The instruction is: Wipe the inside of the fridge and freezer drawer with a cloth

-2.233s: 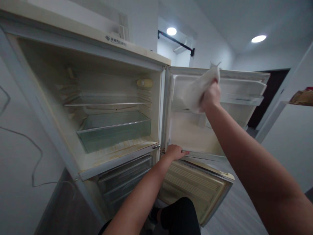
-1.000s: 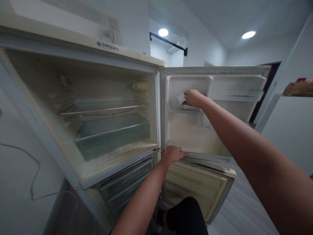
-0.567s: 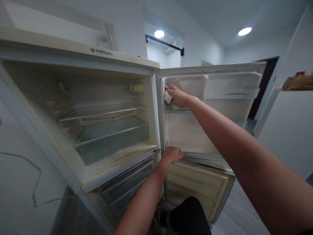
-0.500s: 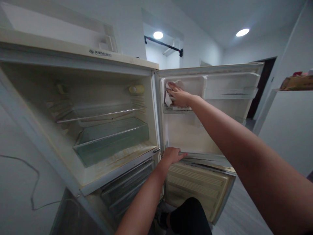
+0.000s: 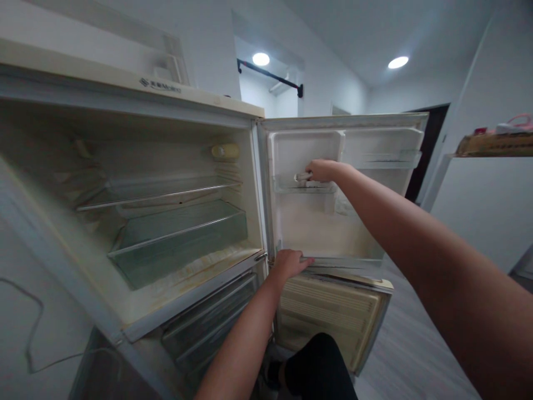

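The upper fridge door [image 5: 308,228] stands open with its inner side facing me. My right hand [image 5: 322,170] is closed on a bunched white cloth [image 5: 302,177], just over the clear front of the small upper-left door shelf [image 5: 287,184]. Most of the cloth is hidden in the fingers. Lower down, my left hand [image 5: 290,263] grips the rim of the bottom door shelf [image 5: 350,263] near the hinge side, thumb and fingers over the edge. Dark grime marks both shelf edges.
To the left is the open fridge compartment [image 5: 166,144] with a glass shelf [image 5: 158,194], a clear drawer [image 5: 179,241] and yellow stains on its floor. The lower door [image 5: 328,311] is also open. My knee [image 5: 320,361] is below. A cardboard box [image 5: 491,145] sits on a white cabinet [image 5: 487,211].
My right hand has moved down from the back panel of the upper-left door pocket to its shelf front, and the spread cloth is now bunched. The left hand stays at the bottom shelf.
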`<state>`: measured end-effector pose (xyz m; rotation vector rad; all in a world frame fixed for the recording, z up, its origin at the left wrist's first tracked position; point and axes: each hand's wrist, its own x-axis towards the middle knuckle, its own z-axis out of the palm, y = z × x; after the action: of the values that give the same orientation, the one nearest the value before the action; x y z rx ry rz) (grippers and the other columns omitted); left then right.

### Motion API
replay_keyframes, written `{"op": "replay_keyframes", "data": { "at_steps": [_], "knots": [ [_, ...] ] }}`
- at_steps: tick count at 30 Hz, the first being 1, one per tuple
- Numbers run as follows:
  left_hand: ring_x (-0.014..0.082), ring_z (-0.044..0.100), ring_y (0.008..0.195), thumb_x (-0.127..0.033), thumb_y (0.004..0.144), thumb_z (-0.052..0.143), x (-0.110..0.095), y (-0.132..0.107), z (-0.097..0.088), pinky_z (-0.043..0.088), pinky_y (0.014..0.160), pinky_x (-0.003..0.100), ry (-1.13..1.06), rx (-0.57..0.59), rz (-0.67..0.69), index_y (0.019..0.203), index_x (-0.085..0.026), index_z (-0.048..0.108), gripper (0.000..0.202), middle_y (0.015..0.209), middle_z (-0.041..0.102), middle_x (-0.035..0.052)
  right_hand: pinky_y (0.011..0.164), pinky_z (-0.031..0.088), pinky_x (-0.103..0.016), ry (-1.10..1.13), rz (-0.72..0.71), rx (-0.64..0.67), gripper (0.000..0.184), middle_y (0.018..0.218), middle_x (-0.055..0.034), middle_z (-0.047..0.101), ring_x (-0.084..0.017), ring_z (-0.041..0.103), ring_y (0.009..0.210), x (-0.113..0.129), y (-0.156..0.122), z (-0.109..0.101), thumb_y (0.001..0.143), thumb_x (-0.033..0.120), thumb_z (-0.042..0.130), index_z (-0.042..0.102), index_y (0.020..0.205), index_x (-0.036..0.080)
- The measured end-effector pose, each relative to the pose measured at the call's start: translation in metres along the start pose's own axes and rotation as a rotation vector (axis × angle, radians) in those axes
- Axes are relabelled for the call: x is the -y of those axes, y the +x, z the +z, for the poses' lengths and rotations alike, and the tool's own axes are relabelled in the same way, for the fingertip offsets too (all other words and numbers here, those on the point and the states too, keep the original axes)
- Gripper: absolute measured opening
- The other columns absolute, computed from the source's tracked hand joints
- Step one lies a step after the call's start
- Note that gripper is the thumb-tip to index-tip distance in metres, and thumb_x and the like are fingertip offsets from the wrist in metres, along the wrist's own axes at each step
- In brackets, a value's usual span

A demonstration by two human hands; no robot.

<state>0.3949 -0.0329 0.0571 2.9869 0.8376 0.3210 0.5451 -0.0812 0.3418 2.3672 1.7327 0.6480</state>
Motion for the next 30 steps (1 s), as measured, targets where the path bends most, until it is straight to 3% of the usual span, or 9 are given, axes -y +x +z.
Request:
{"op": "replay_keyframes", "data": {
  "at_steps": [5,8,12,15,20,22,24,27,30],
  "knots": [
    [0.0301,0.073,0.101,-0.075,0.094,0.03,0.001,-0.002,-0.001,0.052,0.088,0.04,0.001,-0.007,0.006,0.107,-0.023,0.077,0.072,0.097,0.078,0.0134,0.077,0.048,-0.029,0.094,0.004,-0.051,0.028,0.108,-0.0117,0.074,-0.025,0.069,0.099,-0.002,0.01,0.005,0.091,0.033,0.065,0.075,0.111,0.018],
    [0.031,0.073,0.1,-0.078,0.093,0.028,0.003,-0.002,0.0,0.052,0.087,0.04,0.007,-0.012,0.012,0.103,-0.022,0.077,0.074,0.096,0.077,0.0139,0.085,0.049,-0.033,0.14,0.025,-0.246,0.032,0.115,-0.0147,0.071,-0.028,0.066,0.108,-0.003,-0.001,0.0,0.095,0.03,0.054,0.071,0.118,0.015],
    [0.0303,0.073,0.097,-0.08,0.092,0.029,0.007,-0.002,0.004,0.051,0.085,0.039,-0.004,-0.021,0.028,0.099,-0.023,0.076,0.074,0.094,0.077,0.0122,0.106,0.042,-0.042,0.113,-0.123,-0.647,0.042,0.137,-0.0122,0.06,-0.028,0.053,0.127,-0.012,-0.045,-0.02,0.103,0.035,0.037,0.06,0.135,0.02],
    [0.0297,0.073,0.096,-0.08,0.092,0.029,0.01,-0.001,0.008,0.051,0.084,0.038,0.001,-0.036,0.05,0.099,-0.023,0.075,0.074,0.092,0.077,0.0113,0.114,0.031,-0.052,-0.012,-0.255,-0.722,0.05,0.146,-0.0095,0.053,-0.031,0.043,0.136,-0.025,-0.087,-0.039,0.107,0.045,0.027,0.06,0.136,0.022],
    [0.0299,0.072,0.096,-0.078,0.092,0.032,0.01,-0.001,0.009,0.05,0.084,0.038,-0.004,-0.03,0.043,0.1,-0.023,0.075,0.071,0.093,0.077,0.011,0.117,0.022,-0.06,-0.121,-0.072,-0.857,0.055,0.165,-0.0028,0.03,-0.036,0.028,0.148,-0.053,-0.127,-0.057,0.104,0.048,0.029,0.041,0.154,0.029],
    [0.0297,0.072,0.097,-0.078,0.092,0.033,0.01,-0.002,0.008,0.049,0.085,0.038,-0.006,-0.033,0.039,0.101,-0.023,0.075,0.07,0.094,0.077,0.0111,0.12,0.021,-0.059,-0.097,-0.021,-0.858,0.064,0.169,-0.0058,0.02,-0.039,0.023,0.151,-0.063,-0.126,-0.048,0.101,0.052,0.035,0.033,0.159,0.025],
    [0.0292,0.072,0.097,-0.077,0.093,0.034,0.01,-0.003,0.007,0.049,0.086,0.038,-0.009,-0.041,0.047,0.101,-0.023,0.075,0.069,0.094,0.077,0.011,0.122,0.022,-0.058,-0.042,0.002,-0.749,0.079,0.169,-0.0141,0.017,-0.042,0.021,0.151,-0.071,-0.117,-0.028,0.095,0.057,0.046,0.029,0.16,0.016],
    [0.0291,0.072,0.095,-0.078,0.093,0.031,0.01,-0.003,0.006,0.048,0.086,0.038,-0.016,-0.042,0.06,0.097,-0.022,0.075,0.071,0.092,0.077,0.0111,0.116,0.03,-0.061,0.005,0.007,-0.586,0.084,0.156,-0.0227,0.04,-0.044,0.038,0.142,-0.077,-0.1,0.01,0.09,0.057,0.053,0.033,0.155,0.009],
    [0.0308,0.072,0.093,-0.079,0.093,0.027,0.01,-0.001,0.006,0.049,0.084,0.04,-0.014,-0.029,0.058,0.089,-0.02,0.075,0.077,0.088,0.076,0.0126,0.105,0.039,-0.056,-0.03,0.032,-0.593,0.066,0.134,-0.0198,0.058,-0.039,0.054,0.122,-0.081,-0.09,0.035,0.092,0.051,0.051,0.043,0.146,0.013]
  ]
}}
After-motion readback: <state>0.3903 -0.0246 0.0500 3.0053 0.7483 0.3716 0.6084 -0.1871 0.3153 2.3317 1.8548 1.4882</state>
